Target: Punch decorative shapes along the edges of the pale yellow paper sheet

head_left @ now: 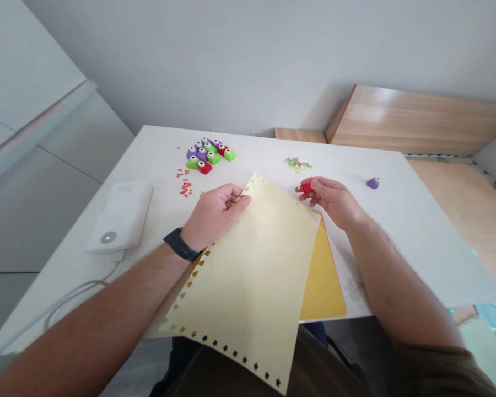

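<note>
At the far left of the white table [397, 220] lies a flat white box [119, 218] with a white cable [66, 298] running off its near end toward the table edge. Further back, a cluster of small purple, green and red punches [209, 154] sits together, with red paper scraps [184, 184] scattered just in front of it.

The left hand [215, 212], with a dark band [181, 244] on the wrist, pinches the far left corner of a pale yellow sheet [248, 275] between thumb and curled fingers. The sheet is lifted and tilted, and its near end hangs past the table edge over the lap. Rows of small punched shapes run along its left and near edges. Under it, a darker yellow sheet [322, 275] lies flat on the table and shows on the right side.

Beyond the sheet's far edge is a small heap of mixed paper bits [297, 164]. The right hand [333, 198] rests just past the sheet's far right corner, fingers and thumb closed around a red punch [307, 186]. A single purple punch [372, 183] stands alone to its right, and a wooden board [417, 118] leans behind the table.
</note>
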Demonstrator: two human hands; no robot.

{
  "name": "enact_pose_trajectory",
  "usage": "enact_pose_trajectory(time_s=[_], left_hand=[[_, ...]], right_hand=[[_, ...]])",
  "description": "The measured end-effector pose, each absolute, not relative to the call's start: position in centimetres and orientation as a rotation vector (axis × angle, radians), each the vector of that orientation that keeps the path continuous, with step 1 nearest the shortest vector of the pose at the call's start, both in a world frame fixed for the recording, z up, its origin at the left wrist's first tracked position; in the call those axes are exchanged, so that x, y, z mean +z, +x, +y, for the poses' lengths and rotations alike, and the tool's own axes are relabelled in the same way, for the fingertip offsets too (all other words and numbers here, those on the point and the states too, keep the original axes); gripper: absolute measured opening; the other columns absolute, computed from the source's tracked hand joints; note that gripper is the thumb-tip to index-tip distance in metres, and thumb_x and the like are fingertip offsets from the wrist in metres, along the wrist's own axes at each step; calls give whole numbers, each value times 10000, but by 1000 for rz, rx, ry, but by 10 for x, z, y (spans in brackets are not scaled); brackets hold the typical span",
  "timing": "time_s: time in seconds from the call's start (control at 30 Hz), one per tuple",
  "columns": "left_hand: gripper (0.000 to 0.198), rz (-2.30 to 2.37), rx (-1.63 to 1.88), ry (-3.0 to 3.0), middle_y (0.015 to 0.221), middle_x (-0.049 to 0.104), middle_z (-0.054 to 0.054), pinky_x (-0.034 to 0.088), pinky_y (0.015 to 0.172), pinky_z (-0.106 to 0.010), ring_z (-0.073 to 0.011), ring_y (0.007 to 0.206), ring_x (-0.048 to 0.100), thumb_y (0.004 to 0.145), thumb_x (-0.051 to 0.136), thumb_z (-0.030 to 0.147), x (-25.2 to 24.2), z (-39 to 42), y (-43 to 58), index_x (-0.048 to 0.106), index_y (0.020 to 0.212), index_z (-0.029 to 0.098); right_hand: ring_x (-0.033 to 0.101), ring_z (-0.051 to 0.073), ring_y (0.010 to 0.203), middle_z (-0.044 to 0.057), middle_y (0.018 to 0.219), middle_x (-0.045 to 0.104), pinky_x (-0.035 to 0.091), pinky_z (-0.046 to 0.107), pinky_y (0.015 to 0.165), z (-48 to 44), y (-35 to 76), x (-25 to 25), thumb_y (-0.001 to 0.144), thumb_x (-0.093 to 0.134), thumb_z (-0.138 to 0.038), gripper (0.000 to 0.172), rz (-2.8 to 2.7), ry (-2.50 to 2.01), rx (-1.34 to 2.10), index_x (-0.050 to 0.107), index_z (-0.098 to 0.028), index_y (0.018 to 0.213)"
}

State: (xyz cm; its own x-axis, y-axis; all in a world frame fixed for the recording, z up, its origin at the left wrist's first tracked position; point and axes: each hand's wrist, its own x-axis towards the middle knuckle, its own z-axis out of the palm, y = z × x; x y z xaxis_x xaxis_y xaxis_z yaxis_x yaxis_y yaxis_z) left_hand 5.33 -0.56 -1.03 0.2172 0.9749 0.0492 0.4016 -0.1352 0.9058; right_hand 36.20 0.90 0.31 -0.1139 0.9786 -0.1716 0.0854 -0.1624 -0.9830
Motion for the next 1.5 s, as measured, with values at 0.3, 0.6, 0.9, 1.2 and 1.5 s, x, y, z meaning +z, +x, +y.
enact_pose_trajectory(time_s=[0.3,0.6,0.9,1.2,1.5], left_hand=[[311,1312,883,1695,795,714,-19,427,568,-253,-161,644,598,954,674,514,-10,-5,53,672,938,203],[328,1303,888,1697,781,717,-24,444,567,-253,-168,649,611,943,684,525,-6,-6,55,672,924,198],[334,1320,876,1683,796,721,-20,447,585,-251,-161,665,617,944,678,522,-4,-6,55,682,942,189],[286,1309,885,1668,798,714,-7,433,594,-250,-144,654,599,942,686,469,-3,-8,57,683,937,183],[301,1328,882,1677,795,714,-11,443,603,-257,-157,671,615,939,689,485,-4,-7,56,682,928,185]], right_hand=[[679,182,712,62,949,710,436,305,583,17,365,-10,823,768,-617,440,-1210,-1386,1359,685,-211,971],[537,133,495,-15,694,618,345,300,485,15,362,-12,870,724,-683,473,-1280,-1470,1244,683,-230,1000],[638,140,667,48,1063,710,430,307,566,22,370,-18,806,774,-711,497,-1219,-1423,1123,698,-237,934],[698,254,1094,83,1149,739,549,367,845,27,363,-23,822,800,-637,428,-1171,-1236,1357,721,-245,974],[696,227,1083,46,1128,719,556,362,877,37,377,-32,858,760,-653,409,-1131,-1249,1116,703,-268,984]])
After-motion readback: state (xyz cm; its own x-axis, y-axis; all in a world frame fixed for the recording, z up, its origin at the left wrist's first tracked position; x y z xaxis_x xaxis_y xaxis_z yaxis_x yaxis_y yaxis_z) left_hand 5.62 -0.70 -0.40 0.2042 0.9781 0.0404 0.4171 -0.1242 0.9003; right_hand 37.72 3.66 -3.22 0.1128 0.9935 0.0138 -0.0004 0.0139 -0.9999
